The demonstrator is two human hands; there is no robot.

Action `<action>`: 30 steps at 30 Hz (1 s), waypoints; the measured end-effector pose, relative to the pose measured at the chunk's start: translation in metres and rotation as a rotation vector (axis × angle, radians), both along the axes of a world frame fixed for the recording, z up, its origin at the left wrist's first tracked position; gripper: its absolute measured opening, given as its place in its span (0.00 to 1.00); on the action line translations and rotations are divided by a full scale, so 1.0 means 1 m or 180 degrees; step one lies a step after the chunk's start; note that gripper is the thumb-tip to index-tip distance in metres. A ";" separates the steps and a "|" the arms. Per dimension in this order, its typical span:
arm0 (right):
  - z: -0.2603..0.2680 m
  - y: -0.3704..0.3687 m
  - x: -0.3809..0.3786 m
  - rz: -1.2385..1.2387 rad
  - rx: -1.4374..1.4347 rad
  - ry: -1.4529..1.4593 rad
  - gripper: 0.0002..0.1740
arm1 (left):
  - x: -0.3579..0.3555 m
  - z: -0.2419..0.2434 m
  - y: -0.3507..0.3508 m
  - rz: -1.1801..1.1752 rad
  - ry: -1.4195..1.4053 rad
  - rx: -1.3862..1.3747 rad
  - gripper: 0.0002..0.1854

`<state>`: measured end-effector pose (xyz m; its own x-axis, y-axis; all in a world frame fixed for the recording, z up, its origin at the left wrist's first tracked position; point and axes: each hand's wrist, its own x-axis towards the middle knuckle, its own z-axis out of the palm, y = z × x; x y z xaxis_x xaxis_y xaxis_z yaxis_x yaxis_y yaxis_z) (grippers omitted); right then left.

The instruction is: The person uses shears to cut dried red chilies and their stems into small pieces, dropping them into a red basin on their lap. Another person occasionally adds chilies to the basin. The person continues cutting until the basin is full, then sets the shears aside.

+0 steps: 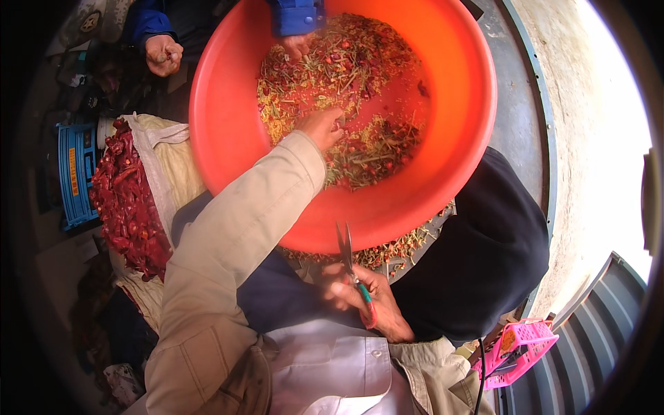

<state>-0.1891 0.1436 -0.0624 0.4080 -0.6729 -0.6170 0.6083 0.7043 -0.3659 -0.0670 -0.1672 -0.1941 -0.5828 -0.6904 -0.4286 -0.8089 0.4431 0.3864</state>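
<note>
A large red plastic basin point(223, 98) stands before me, its floor strewn with dried red chilli pieces, stems point(384, 155) and yellow seeds point(277, 124). My left hand point(321, 128) reaches into it, fingers curled low over the pieces. Something reddish shows by its fingertips, but whether they grip it is unclear. Below the basin's near rim, my right hand point(381, 298) holds a pair of scissors point(353, 259). Their handles are wrapped in green and red. The blades point up towards the rim, slightly apart.
Another person's hand point(296, 45) reaches into the basin's far side; their other hand point(164, 55) is outside it, palm up. At left, dried red chillies point(129, 207) fill a woven sack point(174, 161) near a blue crate point(77, 174). A pink plastic basket point(519, 353) sits lower right.
</note>
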 end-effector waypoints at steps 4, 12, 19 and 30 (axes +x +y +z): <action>0.004 0.000 -0.001 0.0060 0.0013 0.0053 0.25 | 0.000 -0.005 0.005 -0.0416 0.0316 -0.0125 0.16; 0.005 -0.002 -0.004 0.0130 0.0057 0.0141 0.25 | -0.005 -0.028 0.010 -0.0434 0.0284 0.0178 0.21; 0.001 -0.002 0.000 0.0143 0.0081 0.0113 0.27 | -0.009 -0.036 0.014 -0.0313 0.0187 0.0400 0.17; 0.009 0.003 0.001 -0.0005 0.0026 0.0246 0.26 | -0.001 -0.002 0.011 0.0331 0.0447 0.0467 0.10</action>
<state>-0.1878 0.1468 -0.0538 0.3579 -0.6683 -0.6522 0.5795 0.7066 -0.4060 -0.0675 -0.1564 -0.1957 -0.5727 -0.6861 -0.4486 -0.7811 0.2908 0.5525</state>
